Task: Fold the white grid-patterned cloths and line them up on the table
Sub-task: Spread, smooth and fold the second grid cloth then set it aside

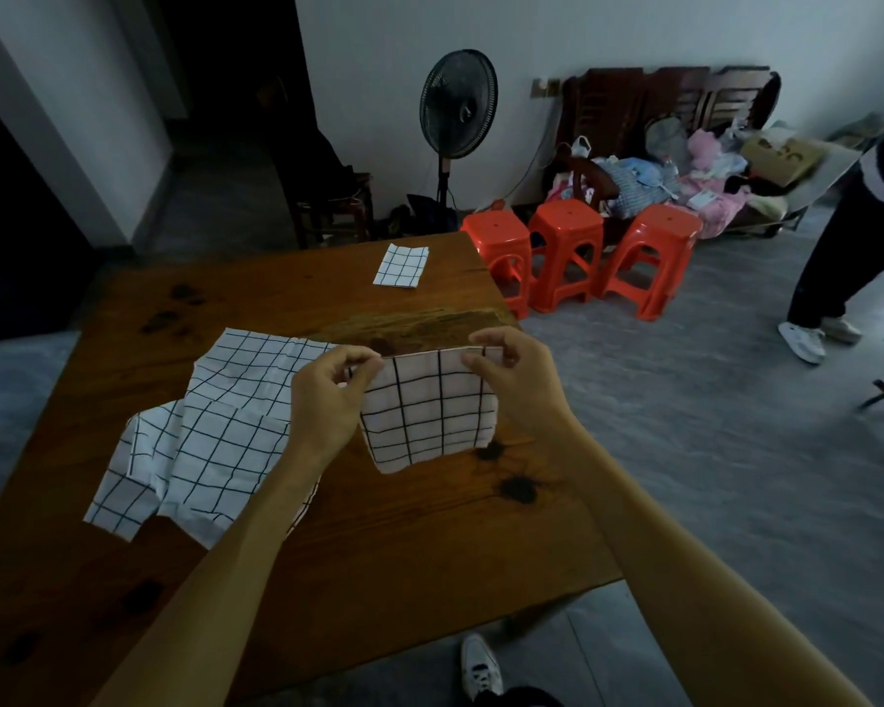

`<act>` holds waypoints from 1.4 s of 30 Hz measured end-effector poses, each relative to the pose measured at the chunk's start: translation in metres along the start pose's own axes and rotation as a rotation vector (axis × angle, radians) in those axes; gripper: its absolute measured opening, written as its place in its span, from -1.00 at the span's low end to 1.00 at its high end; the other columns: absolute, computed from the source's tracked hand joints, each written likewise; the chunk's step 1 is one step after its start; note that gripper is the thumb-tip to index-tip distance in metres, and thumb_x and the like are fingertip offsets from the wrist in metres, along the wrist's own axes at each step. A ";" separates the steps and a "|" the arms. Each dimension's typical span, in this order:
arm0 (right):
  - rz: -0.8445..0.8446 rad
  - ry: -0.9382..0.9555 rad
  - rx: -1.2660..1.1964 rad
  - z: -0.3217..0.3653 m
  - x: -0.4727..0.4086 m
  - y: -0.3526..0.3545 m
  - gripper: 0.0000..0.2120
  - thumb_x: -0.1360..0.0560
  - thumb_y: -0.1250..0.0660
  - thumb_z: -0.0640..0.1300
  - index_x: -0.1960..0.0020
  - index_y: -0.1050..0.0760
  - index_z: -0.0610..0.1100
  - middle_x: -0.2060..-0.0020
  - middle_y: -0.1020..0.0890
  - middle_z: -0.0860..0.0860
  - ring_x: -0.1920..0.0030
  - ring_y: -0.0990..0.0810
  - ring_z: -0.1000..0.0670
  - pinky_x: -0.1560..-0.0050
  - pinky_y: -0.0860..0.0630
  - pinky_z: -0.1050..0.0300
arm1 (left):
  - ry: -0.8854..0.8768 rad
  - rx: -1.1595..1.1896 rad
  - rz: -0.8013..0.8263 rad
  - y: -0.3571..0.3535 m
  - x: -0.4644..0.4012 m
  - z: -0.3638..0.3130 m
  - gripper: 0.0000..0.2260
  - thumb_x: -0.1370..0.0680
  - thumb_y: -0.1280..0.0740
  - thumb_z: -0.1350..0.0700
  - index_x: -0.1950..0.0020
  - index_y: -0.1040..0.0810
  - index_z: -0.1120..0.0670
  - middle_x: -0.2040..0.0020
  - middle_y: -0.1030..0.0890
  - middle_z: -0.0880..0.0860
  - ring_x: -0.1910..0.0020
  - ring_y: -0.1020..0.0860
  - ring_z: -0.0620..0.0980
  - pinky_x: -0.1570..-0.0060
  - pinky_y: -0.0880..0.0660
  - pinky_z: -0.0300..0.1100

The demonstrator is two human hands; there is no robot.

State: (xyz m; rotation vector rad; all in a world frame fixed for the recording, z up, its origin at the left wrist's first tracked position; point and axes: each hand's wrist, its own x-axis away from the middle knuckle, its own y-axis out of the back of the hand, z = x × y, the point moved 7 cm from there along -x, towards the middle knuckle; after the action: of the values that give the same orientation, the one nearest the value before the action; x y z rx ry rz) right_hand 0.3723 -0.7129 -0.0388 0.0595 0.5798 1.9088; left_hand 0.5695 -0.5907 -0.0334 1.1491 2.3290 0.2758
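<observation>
The left hand (327, 395) and right hand (511, 372) each pinch an upper corner of a folded grid cloth (430, 410), holding it above the wooden surface (378, 528); its lower edge appears to touch the wood. Unfolded grid cloths (205, 436) lie just left of it. One folded cloth (401, 266) rests near the far edge.

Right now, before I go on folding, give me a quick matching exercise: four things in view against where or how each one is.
Things:
1. held cloth
2. folded cloth
3. unfolded cloths
4. red stools

States:
A. lying spread and rumpled on the table, under the left forearm
B. standing on the floor beyond the table
C. pinched by its top edge between left hand and right hand
D. lying flat near the table's far edge

Pairs: 1-C, 2-D, 3-A, 4-B
</observation>
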 end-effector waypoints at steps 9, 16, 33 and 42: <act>-0.044 -0.012 -0.064 -0.006 0.002 0.005 -0.75 -0.45 -0.48 -0.10 -0.09 -0.54 0.09 0.26 -0.58 -0.10 0.23 -0.58 -0.06 0.10 -0.61 0.04 | 0.017 -0.013 0.014 0.001 -0.004 0.004 -0.91 -0.52 -0.38 0.15 -0.02 -0.61 0.05 0.09 -0.61 -0.08 0.05 -0.58 -0.15 0.03 -0.53 -0.23; -0.037 -0.025 -0.069 -0.011 0.003 0.008 -0.72 -0.45 -0.48 -0.11 -0.14 -0.56 0.02 0.22 -0.61 -0.08 0.17 -0.61 -0.04 0.03 -0.60 0.12 | -0.008 -0.045 0.047 -0.003 -0.002 0.000 -0.88 -0.54 -0.35 0.15 -0.06 -0.62 0.08 0.07 -0.63 -0.06 0.04 -0.58 -0.16 0.03 -0.50 -0.34; 0.089 0.247 0.384 0.036 -0.007 -0.023 -0.85 -0.58 -0.28 -0.06 -0.03 -0.63 0.04 0.05 -0.67 0.15 -0.08 -0.55 0.06 -0.34 -0.24 -0.05 | -0.018 -0.043 0.102 -0.019 -0.003 -0.014 -0.82 -0.54 -0.35 0.06 -0.13 -0.60 0.02 0.01 -0.61 -0.11 0.00 -0.55 -0.24 0.05 -0.46 -0.38; 0.118 0.289 0.325 0.052 -0.016 -0.022 -0.82 -0.52 -0.35 0.04 -0.09 -0.59 0.06 0.08 -0.61 0.23 -0.04 -0.58 0.09 -0.26 -0.40 -0.15 | -0.025 -0.080 0.028 -0.013 0.000 -0.004 -0.81 -0.53 -0.36 0.13 -0.12 -0.62 0.14 0.06 -0.63 -0.06 0.10 -0.56 -0.28 0.09 -0.48 -0.47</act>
State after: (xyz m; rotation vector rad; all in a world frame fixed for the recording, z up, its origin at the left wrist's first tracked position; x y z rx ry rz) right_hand 0.4135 -0.7017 0.0009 0.0275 1.1012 1.9338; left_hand 0.5583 -0.5988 -0.0351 1.1404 2.2605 0.3598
